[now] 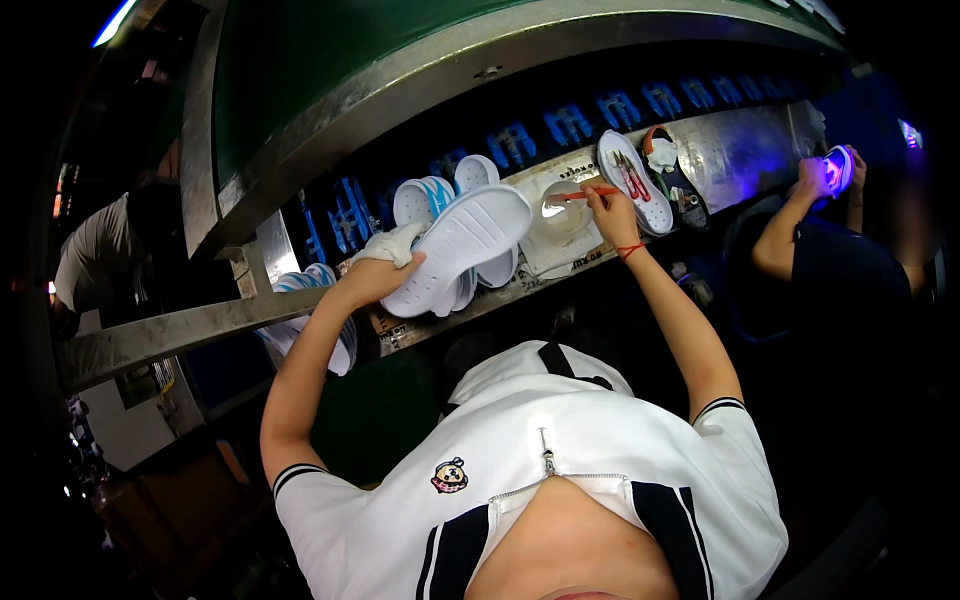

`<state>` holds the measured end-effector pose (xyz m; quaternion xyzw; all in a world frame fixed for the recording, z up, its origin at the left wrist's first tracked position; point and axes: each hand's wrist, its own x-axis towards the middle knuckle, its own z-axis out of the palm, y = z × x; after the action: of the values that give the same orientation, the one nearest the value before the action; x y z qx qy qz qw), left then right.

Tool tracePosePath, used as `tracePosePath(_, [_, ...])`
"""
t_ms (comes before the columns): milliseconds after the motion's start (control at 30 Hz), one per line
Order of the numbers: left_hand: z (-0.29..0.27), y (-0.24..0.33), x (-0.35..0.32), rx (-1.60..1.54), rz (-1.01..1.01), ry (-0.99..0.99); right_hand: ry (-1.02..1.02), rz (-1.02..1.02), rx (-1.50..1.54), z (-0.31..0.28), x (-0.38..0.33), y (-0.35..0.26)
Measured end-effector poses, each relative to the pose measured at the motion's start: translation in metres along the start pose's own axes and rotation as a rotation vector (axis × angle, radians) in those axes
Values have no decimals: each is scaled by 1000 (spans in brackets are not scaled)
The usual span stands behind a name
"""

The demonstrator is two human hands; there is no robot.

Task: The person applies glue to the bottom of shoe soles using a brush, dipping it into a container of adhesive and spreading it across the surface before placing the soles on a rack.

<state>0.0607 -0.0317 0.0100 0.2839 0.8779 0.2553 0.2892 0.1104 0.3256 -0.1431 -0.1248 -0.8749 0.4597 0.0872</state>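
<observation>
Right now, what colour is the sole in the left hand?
The sole is white; best view: head.

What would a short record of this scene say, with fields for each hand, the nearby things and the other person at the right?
Left hand: the left hand, partly covered in white, holds a white shoe, sole facing the camera
Right hand: the right hand holds a thin orange tool over a round bowl
Nearby: red-handled tools in a white sole; a dark sandal beside it
Co-worker: holds a violet-lit shoe
</observation>
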Motion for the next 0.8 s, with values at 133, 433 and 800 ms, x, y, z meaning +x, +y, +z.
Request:
tracePosePath(133, [32,-24,-19,-626,-139,23,-31,-41,-148,3,-2,4])
tracePosePath(433, [147,-68,-21,-2108,-74,1,-347,798,1027,-48,0,-11])
tracePosePath(800, [128,-17,-1,-1919,1,-494,-582,-230,418,-57,21,-148])
